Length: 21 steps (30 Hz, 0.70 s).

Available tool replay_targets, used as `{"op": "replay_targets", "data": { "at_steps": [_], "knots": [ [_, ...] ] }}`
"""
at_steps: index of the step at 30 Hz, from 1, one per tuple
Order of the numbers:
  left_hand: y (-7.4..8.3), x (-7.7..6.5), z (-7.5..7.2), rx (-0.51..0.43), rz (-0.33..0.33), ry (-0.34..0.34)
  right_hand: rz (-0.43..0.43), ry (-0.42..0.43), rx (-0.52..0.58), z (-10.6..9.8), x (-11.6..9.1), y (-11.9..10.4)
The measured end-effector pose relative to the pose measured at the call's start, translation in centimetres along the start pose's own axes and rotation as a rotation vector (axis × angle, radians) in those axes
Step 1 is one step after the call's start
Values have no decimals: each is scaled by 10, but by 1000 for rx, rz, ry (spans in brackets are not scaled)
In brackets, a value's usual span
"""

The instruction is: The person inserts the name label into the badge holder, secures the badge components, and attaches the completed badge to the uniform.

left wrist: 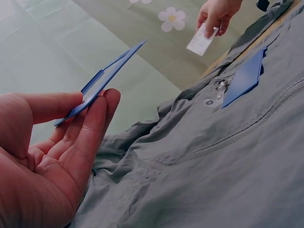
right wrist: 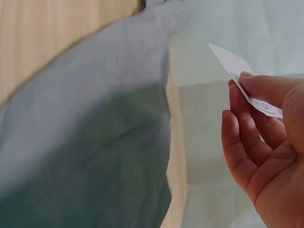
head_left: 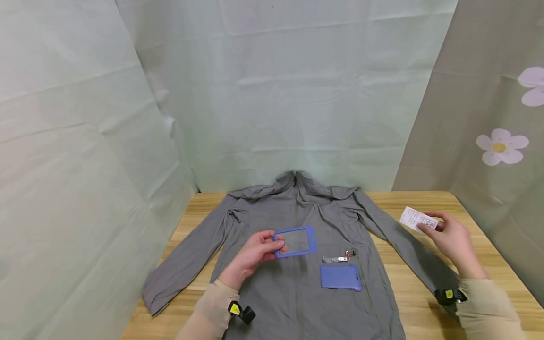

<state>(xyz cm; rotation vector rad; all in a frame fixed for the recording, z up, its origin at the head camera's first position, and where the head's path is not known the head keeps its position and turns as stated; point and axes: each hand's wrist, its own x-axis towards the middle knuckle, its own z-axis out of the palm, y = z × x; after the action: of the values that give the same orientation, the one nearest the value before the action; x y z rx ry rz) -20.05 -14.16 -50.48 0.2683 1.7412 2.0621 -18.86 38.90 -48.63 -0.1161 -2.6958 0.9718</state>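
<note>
My left hand (head_left: 257, 253) pinches a blue badge holder frame (head_left: 313, 240) by its left edge, above the middle of a grey jacket (head_left: 272, 293). The frame has a see-through window. In the left wrist view the frame (left wrist: 109, 75) appears nearly edge-on between thumb and fingers. At the right, over the jacket's sleeve, my right hand (head_left: 454, 238) pinches a white printed card (head_left: 413, 217) between thumb and fingers. The right wrist view has the card (right wrist: 232, 61) tilted. On the jacket lie a blue badge holder piece (head_left: 340, 277) and a metal clip with a strap (head_left: 337, 259).
The jacket is spread front up, sleeves out to both sides, on a wooden table (head_left: 408, 278). Pale green cloth (head_left: 297, 104) hangs behind and at the left. A brownish cloth with white flowers (head_left: 501, 147) stands along the right side.
</note>
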Motion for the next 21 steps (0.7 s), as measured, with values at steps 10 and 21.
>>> {"op": "replay_targets", "data": {
  "at_steps": [10, 21],
  "knots": [
    [2, 4, 1, -11, 16, 10, -29, 85, 127, 15, -5, -29],
    [9, 4, 9, -1, 45, 11, 16, 90, 453, 41, -8, -64]
  ]
}}
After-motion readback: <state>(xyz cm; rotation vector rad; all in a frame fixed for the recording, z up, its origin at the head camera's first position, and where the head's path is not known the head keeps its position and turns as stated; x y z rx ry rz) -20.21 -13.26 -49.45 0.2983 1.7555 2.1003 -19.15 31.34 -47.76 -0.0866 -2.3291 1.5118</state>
